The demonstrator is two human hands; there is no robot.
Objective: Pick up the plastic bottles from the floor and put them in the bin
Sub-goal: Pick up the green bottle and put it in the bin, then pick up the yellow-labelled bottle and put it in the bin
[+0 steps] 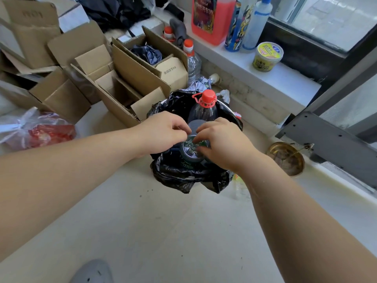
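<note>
A bin lined with a black bag (183, 176) stands on the floor in the middle. Inside it a large clear bottle with a red cap (206, 99) stands upright. In front of it, a smaller clear bottle with a green label (190, 149) sits bottom-up over the bin's mouth. My left hand (163, 131) and my right hand (220, 141) both pinch this smaller bottle from either side. Two more red-capped clear bottles (191, 60) stand on the floor behind the bin, next to the wall.
Open cardboard boxes (114, 78) crowd the left and back. A plastic bag with red contents (38, 131) lies at far left. A round brass floor drain (285, 158) is right of the bin. The ledge (285, 78) holds a pink jug, spray bottles and a yellow tub.
</note>
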